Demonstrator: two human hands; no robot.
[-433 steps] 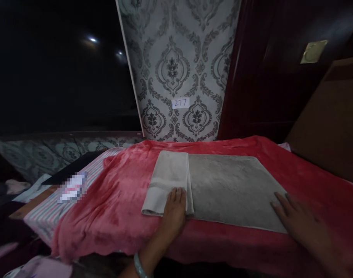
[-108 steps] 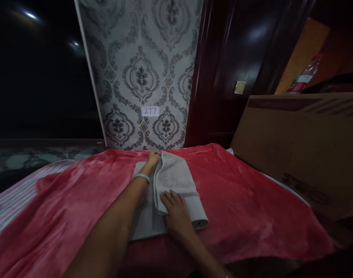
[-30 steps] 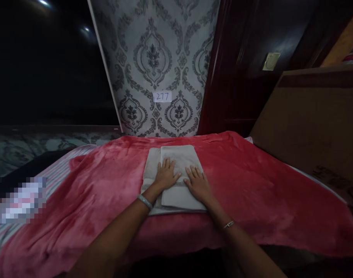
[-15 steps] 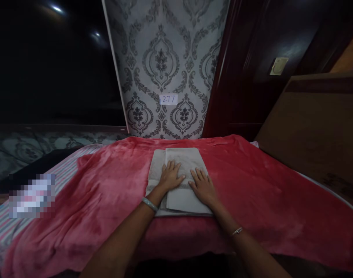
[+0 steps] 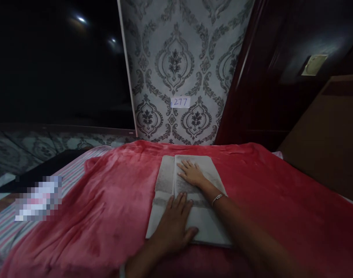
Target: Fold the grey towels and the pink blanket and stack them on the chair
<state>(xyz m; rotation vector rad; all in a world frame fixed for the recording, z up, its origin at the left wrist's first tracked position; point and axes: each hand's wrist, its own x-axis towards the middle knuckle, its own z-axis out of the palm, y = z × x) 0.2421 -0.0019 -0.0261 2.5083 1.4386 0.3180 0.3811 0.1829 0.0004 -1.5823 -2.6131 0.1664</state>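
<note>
A folded grey-and-white towel (image 5: 208,226) lies flat on a red plush blanket, with one layer folded over so that a narrow strip shows along its left side. Palm down, my left hand (image 5: 175,224) rests on the near half of the towel, fingers stretched out and pointing away from me. Farther up, my right hand (image 5: 191,173) lies flat near the towel's far end, fingers spread toward the left. Neither hand grips the cloth. My right forearm covers part of the towel's right side.
The red blanket (image 5: 121,200) covers most of the surface, over a striped cloth (image 5: 73,170) at left. A dark screen (image 5: 57,69) stands behind on the left. A cardboard box (image 5: 329,131) is at right. A paper marked 277 (image 5: 180,102) is on the patterned wall.
My right hand has slid up and left toward the towel's far end. My left hand has come back toward me onto the near half. The view has shifted slightly.
</note>
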